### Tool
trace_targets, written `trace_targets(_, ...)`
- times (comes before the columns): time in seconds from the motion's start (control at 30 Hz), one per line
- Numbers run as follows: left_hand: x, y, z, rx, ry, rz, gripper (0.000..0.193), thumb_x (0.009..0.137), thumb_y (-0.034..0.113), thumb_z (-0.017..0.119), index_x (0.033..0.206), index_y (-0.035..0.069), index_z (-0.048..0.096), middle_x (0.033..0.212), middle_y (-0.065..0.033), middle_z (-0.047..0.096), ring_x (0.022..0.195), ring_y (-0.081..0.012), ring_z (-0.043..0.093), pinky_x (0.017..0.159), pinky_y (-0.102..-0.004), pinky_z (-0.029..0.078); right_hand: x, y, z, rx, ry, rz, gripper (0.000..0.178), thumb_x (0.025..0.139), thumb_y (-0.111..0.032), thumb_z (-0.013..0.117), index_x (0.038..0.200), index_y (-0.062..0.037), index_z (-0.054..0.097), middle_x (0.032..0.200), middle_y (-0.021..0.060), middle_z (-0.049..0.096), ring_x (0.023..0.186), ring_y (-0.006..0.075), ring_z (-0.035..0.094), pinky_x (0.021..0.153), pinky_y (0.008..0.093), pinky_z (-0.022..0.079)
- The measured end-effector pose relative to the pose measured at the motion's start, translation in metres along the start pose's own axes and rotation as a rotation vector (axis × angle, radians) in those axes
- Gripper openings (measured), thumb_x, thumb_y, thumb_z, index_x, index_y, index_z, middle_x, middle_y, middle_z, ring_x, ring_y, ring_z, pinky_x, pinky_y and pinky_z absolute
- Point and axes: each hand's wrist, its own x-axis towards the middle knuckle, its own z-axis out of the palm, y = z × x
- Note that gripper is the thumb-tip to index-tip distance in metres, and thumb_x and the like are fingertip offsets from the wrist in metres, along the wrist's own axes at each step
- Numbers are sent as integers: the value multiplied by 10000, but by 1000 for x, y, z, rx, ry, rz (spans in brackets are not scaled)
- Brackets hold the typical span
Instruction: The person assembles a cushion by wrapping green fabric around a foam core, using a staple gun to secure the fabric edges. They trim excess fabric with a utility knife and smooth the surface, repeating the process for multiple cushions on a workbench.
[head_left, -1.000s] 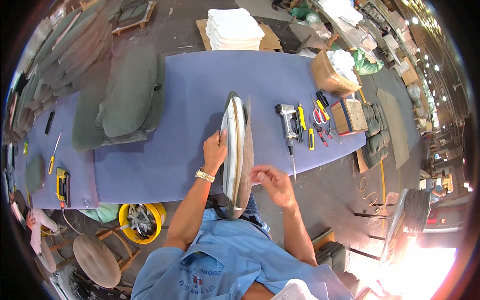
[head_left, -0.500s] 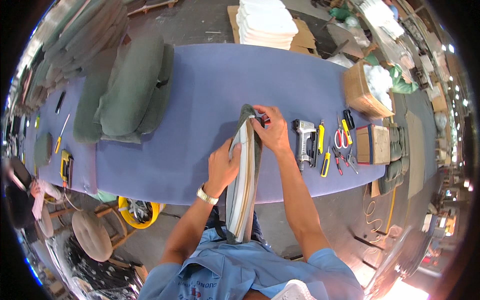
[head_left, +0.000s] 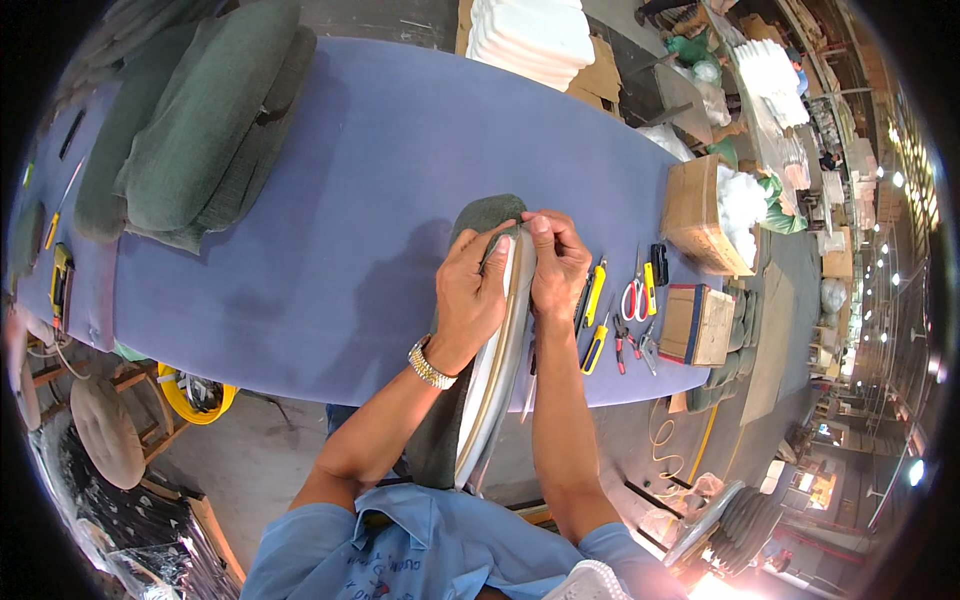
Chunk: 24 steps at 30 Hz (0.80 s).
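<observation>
Light-blue collared shirt [head_left: 430, 530] nearest, dark lettering [head_left: 405, 563] on it. Long dark-green fabric cushion [head_left: 494, 385], pale edge up, overlaps the blue-topped table [head_left: 390, 150]'s near edge. Left hand [head_left: 475, 290] grips its far end; right hand [head_left: 557, 270] pinches there too.

Blue table [head_left: 380, 130] with green cushions [head_left: 205, 130], scissors [head_left: 637, 283], yellow cutter [head_left: 596, 290], pliers [head_left: 621, 340], wooden-sided box [head_left: 712, 328].

Only writing I can spot is some dark lettering [head_left: 405, 566] plus a bit of red emblem [head_left: 380, 589] on the blue shirt [head_left: 470, 535], well below the fingers [head_left: 543, 238]. Honestly too creased and small to read cleanly.
</observation>
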Motion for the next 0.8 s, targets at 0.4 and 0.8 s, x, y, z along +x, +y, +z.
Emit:
trace_targets(0.4,58,0,22,51,185,31,416,1090,293,526,1083,-79,712,1066,-154,717,1007,-299,647,897,-408,514,60,11,35,163,-2,121,245,993,-248,725,1008,-12,790,836,42,736,764,86,621,718,273,518)
trace_targets(0.8,86,-11,7,-412,352,-393,424,1111,303,509,1217,-66,691,1078,-84,703,950,-162,643,862,-341,536,66,33,93,327,-87,142,224,1024,-191,667,943,10,726,897,73,765,838,116,649,778,294,537)
